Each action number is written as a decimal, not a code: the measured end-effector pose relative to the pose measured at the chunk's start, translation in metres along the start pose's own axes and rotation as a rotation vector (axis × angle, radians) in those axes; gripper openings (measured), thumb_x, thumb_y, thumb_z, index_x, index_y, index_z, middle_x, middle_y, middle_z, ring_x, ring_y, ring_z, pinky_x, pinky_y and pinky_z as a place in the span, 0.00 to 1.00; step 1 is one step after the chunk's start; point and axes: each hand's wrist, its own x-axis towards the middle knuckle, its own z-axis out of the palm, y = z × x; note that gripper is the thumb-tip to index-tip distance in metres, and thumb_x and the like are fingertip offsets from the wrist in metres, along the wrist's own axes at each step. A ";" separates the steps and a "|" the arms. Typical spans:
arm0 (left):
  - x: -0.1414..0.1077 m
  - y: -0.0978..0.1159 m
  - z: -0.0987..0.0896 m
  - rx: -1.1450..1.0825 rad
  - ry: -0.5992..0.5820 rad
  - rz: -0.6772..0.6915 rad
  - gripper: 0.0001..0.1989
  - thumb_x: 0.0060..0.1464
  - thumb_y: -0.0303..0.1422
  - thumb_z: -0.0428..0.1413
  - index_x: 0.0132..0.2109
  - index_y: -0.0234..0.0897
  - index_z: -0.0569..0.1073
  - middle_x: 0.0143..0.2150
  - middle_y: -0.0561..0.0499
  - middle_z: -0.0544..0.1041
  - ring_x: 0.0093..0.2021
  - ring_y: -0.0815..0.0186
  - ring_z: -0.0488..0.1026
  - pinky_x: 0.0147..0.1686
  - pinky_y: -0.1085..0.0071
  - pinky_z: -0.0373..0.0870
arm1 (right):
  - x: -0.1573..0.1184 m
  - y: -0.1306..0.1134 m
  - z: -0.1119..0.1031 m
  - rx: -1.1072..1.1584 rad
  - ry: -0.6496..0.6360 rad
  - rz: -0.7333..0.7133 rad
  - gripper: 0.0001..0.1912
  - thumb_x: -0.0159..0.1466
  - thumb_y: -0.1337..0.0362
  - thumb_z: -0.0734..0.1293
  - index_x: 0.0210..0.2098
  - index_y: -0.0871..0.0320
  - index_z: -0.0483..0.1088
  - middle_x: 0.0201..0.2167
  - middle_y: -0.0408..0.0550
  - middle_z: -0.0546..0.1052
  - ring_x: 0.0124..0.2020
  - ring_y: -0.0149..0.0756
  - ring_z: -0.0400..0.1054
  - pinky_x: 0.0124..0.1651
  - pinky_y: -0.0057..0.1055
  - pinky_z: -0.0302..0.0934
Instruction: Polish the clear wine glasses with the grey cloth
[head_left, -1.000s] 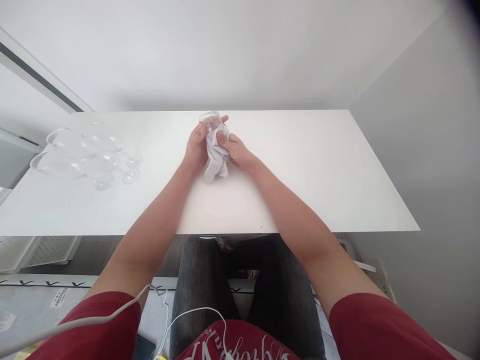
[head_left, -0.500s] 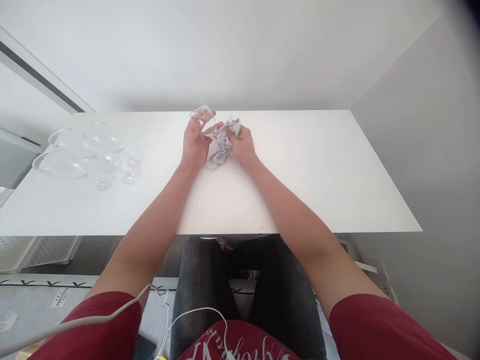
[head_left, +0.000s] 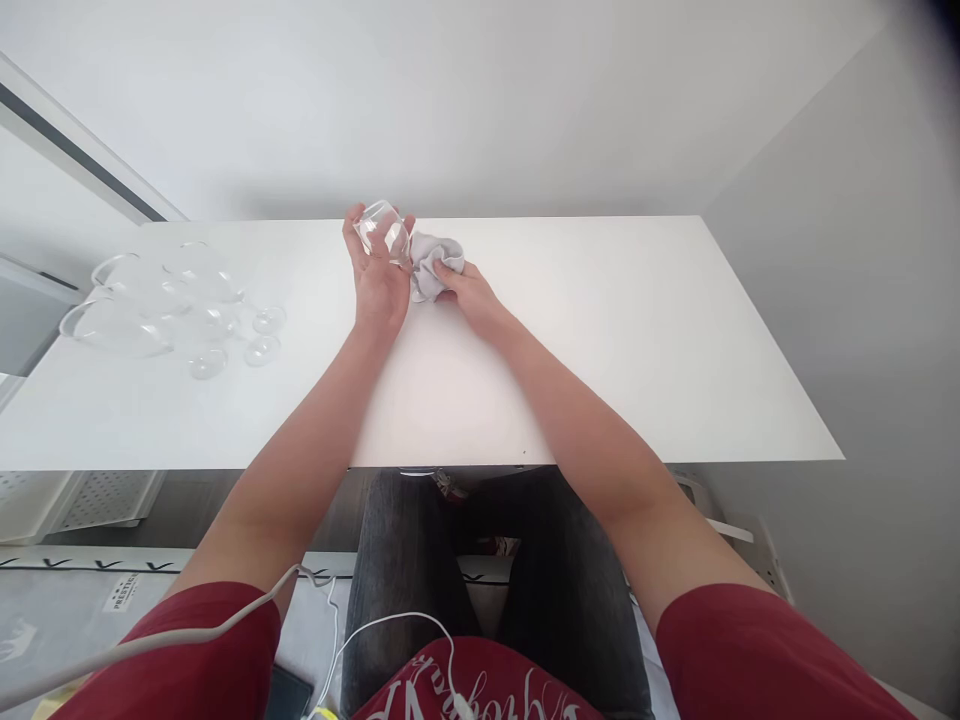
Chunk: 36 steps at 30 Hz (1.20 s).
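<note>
A clear wine glass (head_left: 384, 228) is held by its bowl in my left hand (head_left: 381, 290), fingers around the bowl and thumb across it. My right hand (head_left: 472, 295) grips a crumpled pale grey cloth (head_left: 437, 262) just to the right of the bowl. The cloth covers the lower part of the glass, so its stem and foot are hidden. Both hands are above the far middle part of the white table (head_left: 615, 340).
Several clear stemmed glasses (head_left: 127, 325) stand together at the table's left side. A wall (head_left: 480, 110) rises behind the table. A white cable (head_left: 210, 632) crosses my left sleeve and hangs by my lap. White perforated baskets (head_left: 105, 500) sit below at left.
The glass and my left hand have shifted a little left, and the left fingers now spread more around the bowl. The cloth is bunched more tightly against the glass's lower part.
</note>
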 end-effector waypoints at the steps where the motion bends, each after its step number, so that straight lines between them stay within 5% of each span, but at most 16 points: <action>1: 0.000 0.001 -0.001 0.024 -0.013 0.015 0.34 0.63 0.67 0.46 0.69 0.62 0.56 0.72 0.49 0.66 0.74 0.56 0.67 0.65 0.59 0.71 | -0.002 -0.003 0.000 0.034 0.006 0.045 0.22 0.67 0.42 0.73 0.47 0.54 0.74 0.43 0.47 0.83 0.51 0.42 0.77 0.53 0.38 0.74; 7: -0.001 0.005 -0.004 0.138 -0.143 0.102 0.42 0.61 0.70 0.38 0.76 0.64 0.45 0.77 0.48 0.60 0.78 0.56 0.60 0.70 0.58 0.65 | -0.014 -0.020 -0.001 0.187 -0.093 0.192 0.20 0.69 0.44 0.72 0.45 0.55 0.73 0.38 0.49 0.83 0.42 0.40 0.79 0.47 0.38 0.78; 10: 0.000 0.004 -0.004 0.198 -0.122 0.114 0.44 0.57 0.73 0.41 0.75 0.67 0.50 0.76 0.50 0.61 0.78 0.53 0.60 0.69 0.58 0.69 | -0.014 -0.016 -0.001 0.119 -0.146 0.198 0.17 0.70 0.48 0.73 0.42 0.56 0.73 0.35 0.48 0.82 0.39 0.38 0.79 0.44 0.36 0.78; 15: -0.002 0.000 0.006 0.157 -0.190 0.074 0.46 0.52 0.73 0.54 0.71 0.60 0.62 0.73 0.46 0.67 0.66 0.53 0.76 0.59 0.59 0.77 | -0.001 0.004 -0.003 -0.187 0.027 0.068 0.09 0.72 0.61 0.70 0.35 0.56 0.72 0.29 0.45 0.76 0.27 0.36 0.73 0.29 0.33 0.72; 19: -0.006 -0.003 0.015 0.107 -0.161 -0.005 0.46 0.51 0.73 0.55 0.69 0.57 0.65 0.68 0.42 0.75 0.52 0.57 0.84 0.50 0.61 0.81 | 0.005 0.014 -0.007 -0.335 0.106 0.027 0.05 0.69 0.63 0.70 0.37 0.55 0.71 0.30 0.43 0.75 0.24 0.35 0.70 0.30 0.35 0.71; 24: -0.003 -0.006 0.014 0.082 -0.048 -0.014 0.44 0.57 0.72 0.50 0.73 0.59 0.62 0.55 0.43 0.79 0.43 0.60 0.82 0.43 0.62 0.78 | 0.005 0.011 -0.017 -0.576 0.343 -0.085 0.06 0.67 0.61 0.69 0.38 0.54 0.68 0.32 0.44 0.74 0.36 0.41 0.73 0.43 0.41 0.74; 27: -0.003 -0.007 0.011 0.137 0.038 -0.009 0.39 0.62 0.68 0.48 0.74 0.63 0.60 0.56 0.46 0.78 0.43 0.62 0.79 0.43 0.64 0.76 | 0.003 0.003 -0.025 -0.654 0.499 -0.272 0.09 0.73 0.58 0.62 0.50 0.54 0.67 0.42 0.47 0.76 0.48 0.43 0.72 0.54 0.44 0.72; 32: -0.012 -0.010 0.011 0.319 0.060 0.049 0.35 0.68 0.61 0.50 0.77 0.62 0.57 0.59 0.46 0.77 0.48 0.59 0.77 0.52 0.60 0.75 | 0.000 -0.003 -0.027 -0.747 0.495 -0.579 0.17 0.77 0.58 0.56 0.63 0.50 0.63 0.61 0.55 0.69 0.66 0.47 0.63 0.66 0.47 0.65; 36: -0.014 -0.009 0.013 0.531 -0.008 0.154 0.36 0.64 0.57 0.58 0.75 0.59 0.64 0.62 0.44 0.77 0.49 0.56 0.78 0.56 0.56 0.74 | -0.008 -0.008 -0.021 -0.696 0.419 -0.582 0.20 0.76 0.56 0.57 0.64 0.49 0.67 0.65 0.56 0.64 0.73 0.53 0.57 0.70 0.56 0.62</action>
